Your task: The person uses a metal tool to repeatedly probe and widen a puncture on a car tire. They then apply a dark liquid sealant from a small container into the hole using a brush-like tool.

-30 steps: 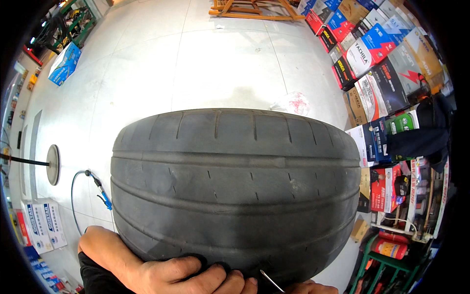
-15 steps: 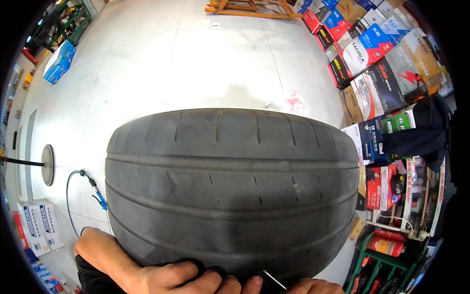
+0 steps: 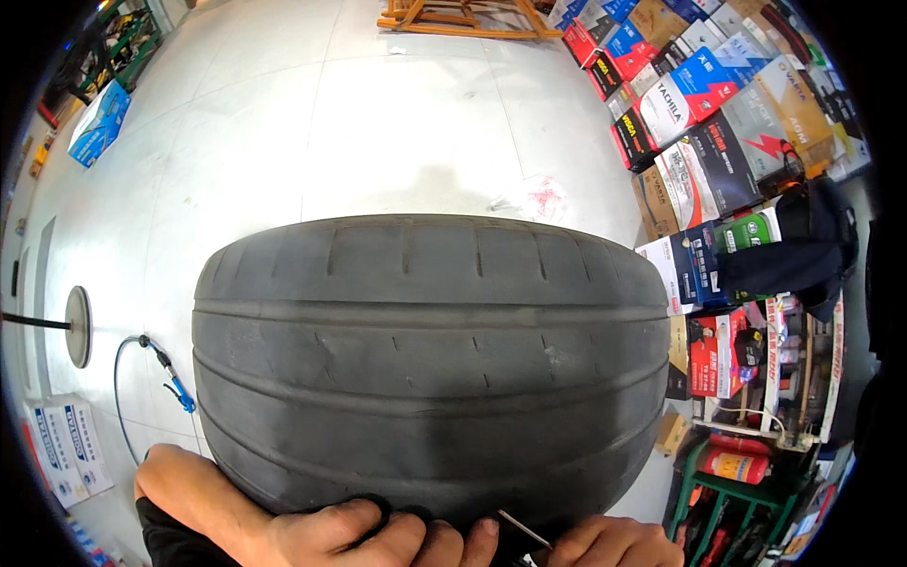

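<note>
A large dark tire [image 3: 435,359] fills the middle of the head view, its worn tread facing me, with long grooves and short slits across it. At its near left edge my left hand [image 3: 378,539] presses against the rubber, fingers bent and closed on it; the fingertips are partly hidden. My right hand [image 3: 614,543] is closed at the near right edge. From its fingers a thin metal rod [image 3: 522,527] points up and left, its tip near the tread beside my left fingers. What lies under both hands is cut off by the lower edge.
Left of the tire lies a blue air nozzle [image 3: 179,395] on a hose. A round-based stand [image 3: 78,326] and white cartons [image 3: 71,452] are farther left. Stacked boxes [image 3: 694,180] line the right side, above a green rack [image 3: 727,501]. A wooden frame [image 3: 468,19] stands at the back.
The whole view has shifted slightly, so tire and surroundings sit farther left. My right hand has come up more into view, and the rod tip is a little higher. The left hand keeps its place.
</note>
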`<state>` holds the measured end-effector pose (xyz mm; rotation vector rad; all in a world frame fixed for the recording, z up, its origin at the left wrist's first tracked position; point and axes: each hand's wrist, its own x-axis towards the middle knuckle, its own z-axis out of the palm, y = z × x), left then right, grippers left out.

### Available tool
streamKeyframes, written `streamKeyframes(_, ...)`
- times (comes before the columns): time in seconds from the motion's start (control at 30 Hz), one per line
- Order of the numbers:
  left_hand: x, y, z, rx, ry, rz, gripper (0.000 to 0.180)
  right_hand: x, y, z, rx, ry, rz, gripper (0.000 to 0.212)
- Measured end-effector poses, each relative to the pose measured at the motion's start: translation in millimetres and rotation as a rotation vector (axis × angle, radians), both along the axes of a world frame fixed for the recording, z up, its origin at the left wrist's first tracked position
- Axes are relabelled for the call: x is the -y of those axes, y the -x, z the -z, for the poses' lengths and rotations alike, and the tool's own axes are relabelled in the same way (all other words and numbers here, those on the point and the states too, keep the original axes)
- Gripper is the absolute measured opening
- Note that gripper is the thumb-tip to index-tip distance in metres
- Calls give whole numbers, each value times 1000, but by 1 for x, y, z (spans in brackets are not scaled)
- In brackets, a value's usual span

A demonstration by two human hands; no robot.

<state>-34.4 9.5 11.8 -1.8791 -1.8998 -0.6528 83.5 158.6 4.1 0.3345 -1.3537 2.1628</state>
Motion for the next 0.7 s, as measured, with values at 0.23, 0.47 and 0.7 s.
streamKeyframes(0.23,1,-3,0,-16,16,-35,30,2,-2,14,-172,173,11,46)
streamKeyframes(0.47,-1,0,2,-61,43,12,32,0,-3,18,-153,177,7,46)
streamKeyframes(0.7,1,7,3,-117,3,170,22,0,-2,17,-148,157,-29,47)
